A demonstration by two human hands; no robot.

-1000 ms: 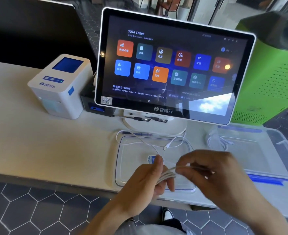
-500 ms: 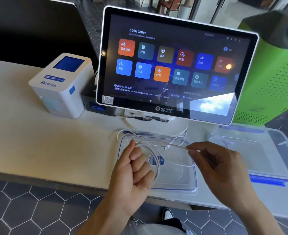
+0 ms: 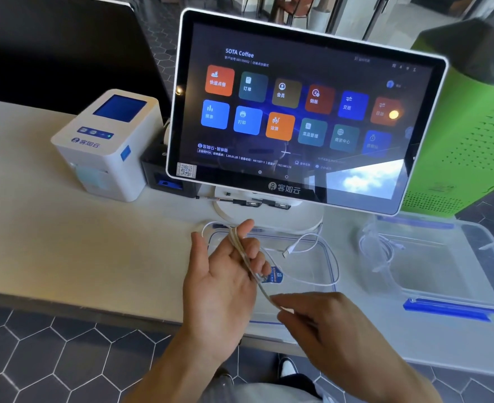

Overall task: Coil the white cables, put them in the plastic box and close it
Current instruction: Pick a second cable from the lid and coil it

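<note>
A white cable (image 3: 241,251) runs in loops across the spread fingers of my left hand (image 3: 225,283), which is palm up over the counter. My right hand (image 3: 336,324) pinches the same cable just below and to the right, pulling it taut. The cable's loose end with its plug (image 3: 286,253) trails in an arc over a clear plastic lid (image 3: 328,257) lying flat under my hands. To the right stands the clear plastic box (image 3: 478,257), open, with another coiled white cable (image 3: 376,251) inside at its left end.
A touchscreen terminal (image 3: 298,112) on a white stand rises just behind the lid. A white label printer (image 3: 106,146) sits to the left, a green machine (image 3: 472,141) behind the box. The box's blue latch (image 3: 446,308) faces me. The counter edge (image 3: 94,301) is close.
My left hand has opened from a loose fist to spread fingers with the loops across them. My right hand has moved from the right down to just below the left, drawing the cable along.
</note>
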